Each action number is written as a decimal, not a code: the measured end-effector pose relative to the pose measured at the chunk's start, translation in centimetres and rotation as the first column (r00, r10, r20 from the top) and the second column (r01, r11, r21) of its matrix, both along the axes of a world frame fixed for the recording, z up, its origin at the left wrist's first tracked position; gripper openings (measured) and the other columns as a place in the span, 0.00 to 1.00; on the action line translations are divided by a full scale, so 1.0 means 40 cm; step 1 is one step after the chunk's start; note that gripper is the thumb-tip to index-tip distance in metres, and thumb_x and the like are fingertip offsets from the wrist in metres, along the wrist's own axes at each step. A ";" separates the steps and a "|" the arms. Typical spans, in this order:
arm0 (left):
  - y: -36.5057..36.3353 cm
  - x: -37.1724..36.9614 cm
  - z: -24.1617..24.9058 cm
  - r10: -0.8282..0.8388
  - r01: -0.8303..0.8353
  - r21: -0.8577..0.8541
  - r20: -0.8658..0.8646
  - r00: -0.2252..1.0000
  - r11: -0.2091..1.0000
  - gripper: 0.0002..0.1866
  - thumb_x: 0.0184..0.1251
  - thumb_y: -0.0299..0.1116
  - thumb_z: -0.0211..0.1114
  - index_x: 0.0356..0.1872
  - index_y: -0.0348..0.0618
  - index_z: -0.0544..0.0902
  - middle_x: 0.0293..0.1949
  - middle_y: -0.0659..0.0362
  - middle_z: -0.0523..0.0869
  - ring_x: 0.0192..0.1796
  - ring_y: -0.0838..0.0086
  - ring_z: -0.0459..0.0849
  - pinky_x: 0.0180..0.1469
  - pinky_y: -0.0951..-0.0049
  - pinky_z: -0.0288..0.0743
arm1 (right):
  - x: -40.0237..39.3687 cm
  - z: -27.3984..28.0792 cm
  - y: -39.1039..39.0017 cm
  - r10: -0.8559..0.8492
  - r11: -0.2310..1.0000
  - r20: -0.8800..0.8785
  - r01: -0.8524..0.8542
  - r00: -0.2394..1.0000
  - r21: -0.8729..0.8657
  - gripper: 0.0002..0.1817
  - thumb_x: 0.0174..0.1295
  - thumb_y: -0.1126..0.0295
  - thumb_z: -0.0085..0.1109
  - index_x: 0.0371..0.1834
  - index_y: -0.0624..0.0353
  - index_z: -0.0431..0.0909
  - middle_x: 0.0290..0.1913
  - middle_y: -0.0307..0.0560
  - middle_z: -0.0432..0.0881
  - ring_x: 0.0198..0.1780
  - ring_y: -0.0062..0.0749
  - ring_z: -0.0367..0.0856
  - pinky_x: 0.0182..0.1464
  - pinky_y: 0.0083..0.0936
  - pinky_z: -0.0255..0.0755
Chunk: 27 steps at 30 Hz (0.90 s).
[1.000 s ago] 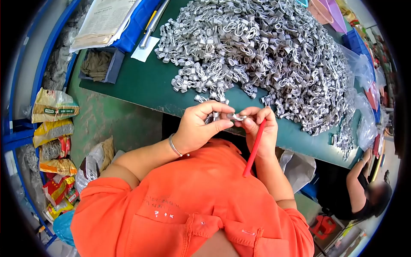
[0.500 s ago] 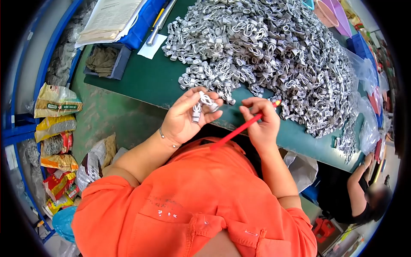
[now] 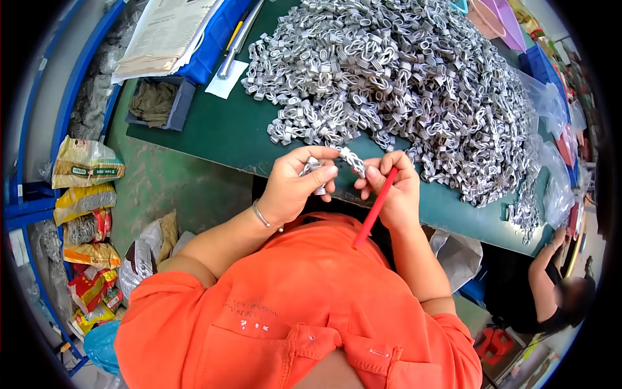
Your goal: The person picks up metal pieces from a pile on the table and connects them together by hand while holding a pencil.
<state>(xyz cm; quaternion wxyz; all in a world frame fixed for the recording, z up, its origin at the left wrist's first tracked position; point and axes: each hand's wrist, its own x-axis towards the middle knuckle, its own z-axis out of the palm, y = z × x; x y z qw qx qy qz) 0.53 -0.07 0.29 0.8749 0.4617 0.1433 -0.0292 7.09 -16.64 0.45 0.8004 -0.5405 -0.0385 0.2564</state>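
Observation:
My left hand (image 3: 301, 178) is closed around grey metal looped parts (image 3: 312, 170) at the table's front edge. One more looped part (image 3: 352, 161) lies between the fingertips of both hands. My right hand (image 3: 396, 191) pinches that part's right end and also holds a red stick-like tool (image 3: 376, 209), which slants down toward my orange shirt. Just beyond the hands, a large heap of similar grey parts (image 3: 389, 71) covers much of the green table (image 3: 227, 133).
At the table's left stand a small grey bin (image 3: 181, 107) with cloth and a blue tray (image 3: 210, 52) under papers. Bags (image 3: 87, 165) line the shelf at left. A co-worker (image 3: 541, 292) is at the lower right, near clear plastic bags (image 3: 556, 188).
My hands have come closer together. The left one has turned and moved right, and one looped part now reaches my right fingers. The red tool has swung steeper.

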 end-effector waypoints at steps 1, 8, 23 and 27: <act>-0.004 0.003 0.004 -0.012 0.011 0.008 0.026 1.000 1.000 0.09 0.61 0.24 0.58 0.42 0.35 0.74 0.29 0.59 0.78 0.28 0.78 0.78 0.26 0.79 0.74 | -0.006 0.000 -0.004 0.016 0.999 -0.014 -0.016 1.000 0.038 0.10 0.57 0.81 0.54 0.29 0.58 0.61 0.35 0.52 0.77 0.29 0.28 0.80 0.26 0.17 0.75; -0.013 0.000 0.017 -0.104 0.083 0.155 0.132 0.986 0.984 0.11 0.58 0.22 0.60 0.43 0.33 0.76 0.33 0.57 0.81 0.27 0.83 0.77 0.27 0.83 0.74 | -0.026 -0.034 -0.009 0.105 0.965 -0.046 -0.091 0.993 0.245 0.10 0.57 0.83 0.52 0.30 0.59 0.61 0.40 0.58 0.77 0.37 0.35 0.81 0.35 0.24 0.80; -0.025 -0.003 0.021 -0.123 0.119 0.064 0.056 0.991 0.991 0.10 0.59 0.21 0.58 0.42 0.32 0.75 0.30 0.56 0.79 0.28 0.78 0.77 0.29 0.78 0.76 | -0.048 0.001 -0.018 -0.144 0.975 0.796 0.222 0.588 0.012 0.23 0.45 0.90 0.60 0.33 0.59 0.56 0.40 0.56 0.72 0.40 0.39 0.79 0.39 0.25 0.79; -0.028 -0.005 0.014 -0.120 0.121 -0.041 0.030 0.992 0.992 0.09 0.58 0.20 0.59 0.41 0.32 0.75 0.33 0.55 0.79 0.30 0.76 0.79 0.30 0.77 0.77 | -0.043 0.024 -0.011 -0.074 0.976 0.904 0.218 0.422 -0.022 0.22 0.42 0.88 0.64 0.27 0.57 0.58 0.37 0.53 0.77 0.39 0.42 0.80 0.37 0.29 0.77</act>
